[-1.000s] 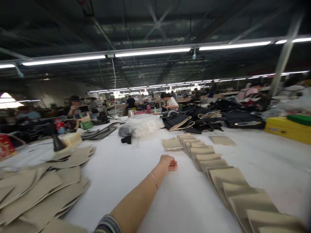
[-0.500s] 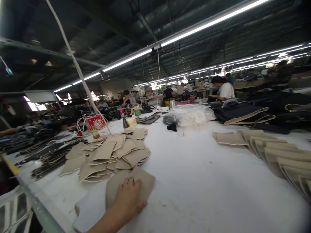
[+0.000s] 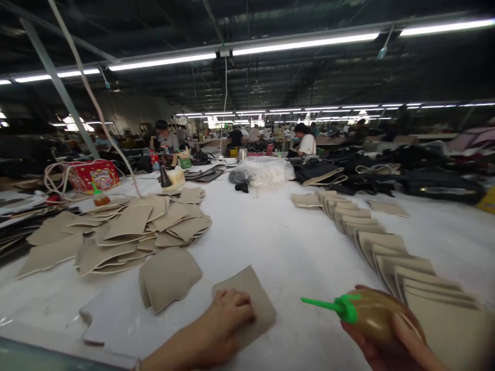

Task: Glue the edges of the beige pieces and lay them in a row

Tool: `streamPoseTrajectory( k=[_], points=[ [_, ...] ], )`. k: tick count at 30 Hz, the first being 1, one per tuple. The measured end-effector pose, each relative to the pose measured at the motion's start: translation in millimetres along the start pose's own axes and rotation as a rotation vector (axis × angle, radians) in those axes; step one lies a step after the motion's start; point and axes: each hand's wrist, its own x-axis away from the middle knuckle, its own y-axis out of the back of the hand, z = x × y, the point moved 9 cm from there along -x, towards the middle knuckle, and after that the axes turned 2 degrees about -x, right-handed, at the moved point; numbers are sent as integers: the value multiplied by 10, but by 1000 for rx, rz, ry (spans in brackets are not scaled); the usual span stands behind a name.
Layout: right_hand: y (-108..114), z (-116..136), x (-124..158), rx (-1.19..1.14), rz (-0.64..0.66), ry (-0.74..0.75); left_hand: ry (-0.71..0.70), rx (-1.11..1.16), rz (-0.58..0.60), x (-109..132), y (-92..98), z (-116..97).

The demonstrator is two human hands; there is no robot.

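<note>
My left hand (image 3: 228,317) rests flat on a beige fabric piece (image 3: 255,299) on the white table (image 3: 270,242), fingers curled on its near edge. At the lower right, my right hand (image 3: 390,345) grips a glue bottle (image 3: 371,312) with a green nozzle pointing left toward that piece. Another beige piece (image 3: 168,275) lies just left of my left hand. A loose heap of beige pieces (image 3: 135,226) covers the table's left side. On the right, a row of overlapped beige pieces (image 3: 371,239) runs from the far middle to the near right.
A clear plastic bag (image 3: 265,171) and dark bags (image 3: 348,172) lie at the far end. A red box (image 3: 91,175) and a small orange bottle (image 3: 100,198) stand at the left. A cable (image 3: 88,87) hangs down there. Other people work at tables behind.
My view has swung back to the right. My left hand has dragged a beige piece from the heap toward the middle. My right hand with the glue bottle has come into view.
</note>
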Motion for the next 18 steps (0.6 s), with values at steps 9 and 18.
streamPoseTrajectory(
  k=[9, 18],
  points=[
    [-435, 77, 225, 279, 67, 210, 365, -71, -168, -127, -96, 225],
    [-445, 97, 187, 366, 25, 299, 407, -188, -88, -332, -139, 89]
  ],
)
